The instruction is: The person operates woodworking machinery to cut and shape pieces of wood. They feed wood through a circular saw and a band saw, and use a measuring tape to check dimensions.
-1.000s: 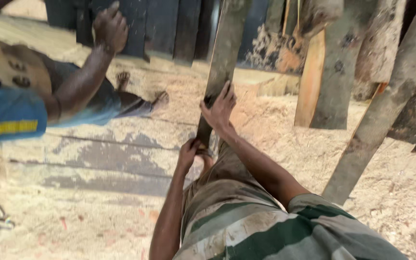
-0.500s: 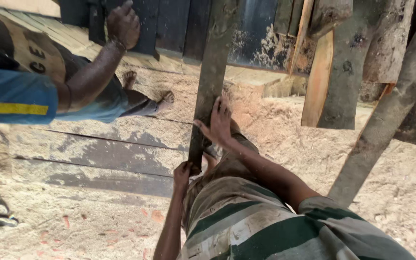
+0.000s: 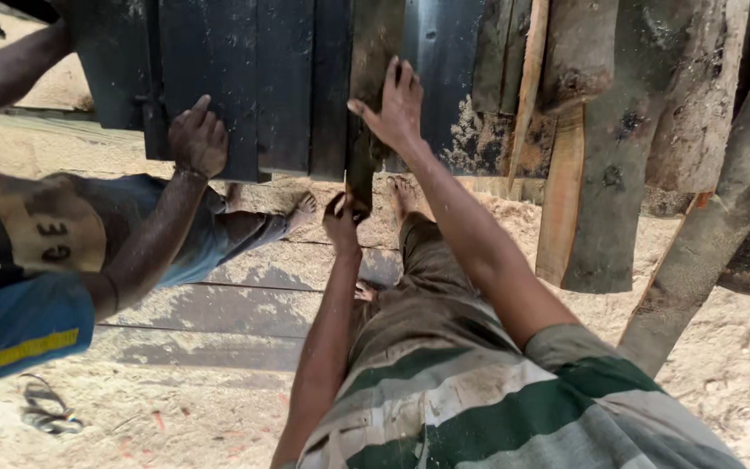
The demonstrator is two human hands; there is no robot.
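A: Entry, head view. Where is the dark plank (image 3: pixel 366 113)?

B: Upright, among the stack of dark boards (image 3: pixel 245 78) leaning at the top of the frame. Its lower end hangs just above the sawdust-covered ground (image 3: pixel 219 417).

A: Right hand (image 3: pixel 397 104)?

B: Raised, palm flat against the plank's right face. The fingers (image 3: pixel 392 74) are spread and extended, not curled round it; the thumb points left across the wood. Pressing contact, no closed grasp visible.

A: Left hand (image 3: pixel 343 221)?

B: Lower, at the plank's bottom end. Its fingers are bent round the lower edge, so it grips there; how tightly, cannot tell.

A: Anyone else?

B: A second person at left, in a blue garment. That co-worker's hand (image 3: pixel 197 139) rests on the dark boards, well apart from the plank. A bare foot (image 3: pixel 301 210) shows below it.

A: Surroundings?

B: Rough pale slabs (image 3: pixel 566 200) and bark-covered logs (image 3: pixel 705 260) lean at right. A sandal (image 3: pixel 45 408) lies on the ground at lower left.
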